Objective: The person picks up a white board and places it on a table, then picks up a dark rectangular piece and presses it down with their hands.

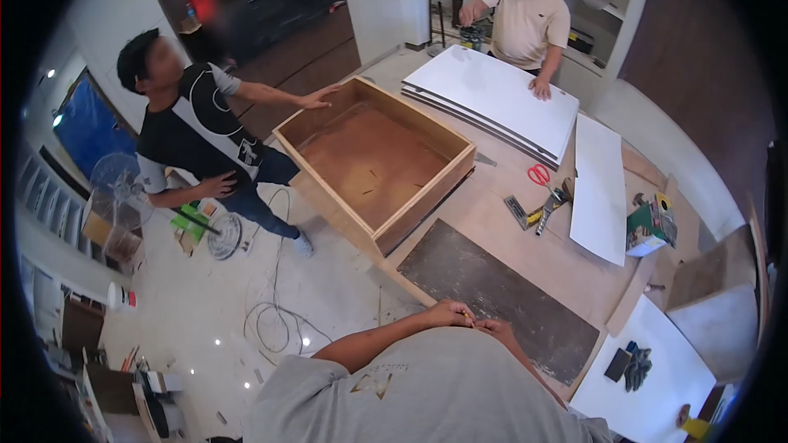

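Head view: ahead of the wearer (pixel 447 385), a worktop (pixel 492 201) carries a wooden box (pixel 361 148) at eleven o'clock, likely obstructing reach there, white panels (pixel 492 107) at twelve and a dark board (pixel 497 291) at one. The right hand (pixel 495 329) curls close, its grip unclear; the left hand's (pixel 447 312) fingers pinch a slim yellow piece (pixel 468 317) between the hands, probably light, stiff, best held mid-length.

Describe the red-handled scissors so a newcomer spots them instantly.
Start at the big wooden worktable, then find the stack of white panels on it. Just on the near side of that stack, beside a cluster of tools, lie the red-handled scissors. Their bright red looped handles stand out from the black and yellow tools alongside.
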`<action>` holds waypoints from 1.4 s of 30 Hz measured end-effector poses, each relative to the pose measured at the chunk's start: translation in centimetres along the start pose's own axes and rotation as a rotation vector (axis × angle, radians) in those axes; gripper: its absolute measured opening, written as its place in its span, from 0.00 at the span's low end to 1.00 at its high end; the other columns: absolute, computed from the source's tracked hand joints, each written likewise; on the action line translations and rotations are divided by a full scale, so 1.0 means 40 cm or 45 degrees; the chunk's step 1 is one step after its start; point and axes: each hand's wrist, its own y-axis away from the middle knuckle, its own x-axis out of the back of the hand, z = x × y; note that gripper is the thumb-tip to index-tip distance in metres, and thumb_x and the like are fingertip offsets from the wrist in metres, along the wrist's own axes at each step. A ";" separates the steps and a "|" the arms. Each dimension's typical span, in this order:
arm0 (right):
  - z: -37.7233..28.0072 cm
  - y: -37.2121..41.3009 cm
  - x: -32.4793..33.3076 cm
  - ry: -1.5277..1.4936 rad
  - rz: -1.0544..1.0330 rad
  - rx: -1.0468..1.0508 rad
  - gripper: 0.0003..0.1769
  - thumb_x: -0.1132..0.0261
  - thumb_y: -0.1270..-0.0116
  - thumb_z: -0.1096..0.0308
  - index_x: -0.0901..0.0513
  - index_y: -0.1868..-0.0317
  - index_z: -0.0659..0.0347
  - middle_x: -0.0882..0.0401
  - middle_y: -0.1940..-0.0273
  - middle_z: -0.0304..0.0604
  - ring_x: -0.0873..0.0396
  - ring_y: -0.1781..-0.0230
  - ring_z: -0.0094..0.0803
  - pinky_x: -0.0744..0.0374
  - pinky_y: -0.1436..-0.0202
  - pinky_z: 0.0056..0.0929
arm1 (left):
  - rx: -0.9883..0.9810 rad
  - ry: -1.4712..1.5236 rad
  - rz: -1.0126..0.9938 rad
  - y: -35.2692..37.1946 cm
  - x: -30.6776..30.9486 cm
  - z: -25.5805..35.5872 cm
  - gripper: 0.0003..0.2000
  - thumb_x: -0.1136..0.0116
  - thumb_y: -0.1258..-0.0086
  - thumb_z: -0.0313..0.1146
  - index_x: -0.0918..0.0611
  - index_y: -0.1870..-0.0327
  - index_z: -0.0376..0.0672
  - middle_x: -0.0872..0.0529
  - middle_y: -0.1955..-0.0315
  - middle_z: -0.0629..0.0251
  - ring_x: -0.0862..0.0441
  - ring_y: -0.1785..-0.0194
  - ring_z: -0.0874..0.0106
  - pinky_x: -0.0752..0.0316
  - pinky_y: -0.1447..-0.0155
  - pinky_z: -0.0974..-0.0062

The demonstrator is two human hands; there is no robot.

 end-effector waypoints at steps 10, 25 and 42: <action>0.160 -0.063 -0.053 0.358 0.084 0.109 0.21 0.29 0.33 0.49 0.09 0.53 0.59 0.11 0.61 0.53 0.11 0.61 0.44 0.17 0.55 0.39 | 0.019 0.145 0.000 0.025 0.040 -0.069 0.11 0.30 0.31 0.34 0.11 0.54 0.37 0.09 0.61 0.64 0.14 0.57 0.78 0.20 0.51 0.77; 0.036 0.014 0.036 -0.164 -0.016 0.020 0.07 0.28 0.31 0.68 0.10 0.59 0.63 0.13 0.66 0.35 0.18 0.66 0.20 0.20 0.62 0.23 | -0.009 0.544 0.110 -0.001 0.003 -0.038 0.09 0.31 0.30 0.30 0.13 0.53 0.38 0.10 0.61 0.65 0.14 0.59 0.76 0.19 0.53 0.76; 0.190 0.052 0.211 -0.501 0.028 0.048 0.16 0.33 0.23 0.57 0.12 0.52 0.62 0.13 0.62 0.37 0.17 0.62 0.23 0.19 0.57 0.28 | -1.332 0.795 0.842 0.277 0.065 0.672 0.14 0.40 0.24 0.27 0.23 0.41 0.39 0.14 0.65 0.61 0.15 0.67 0.71 0.15 0.63 0.70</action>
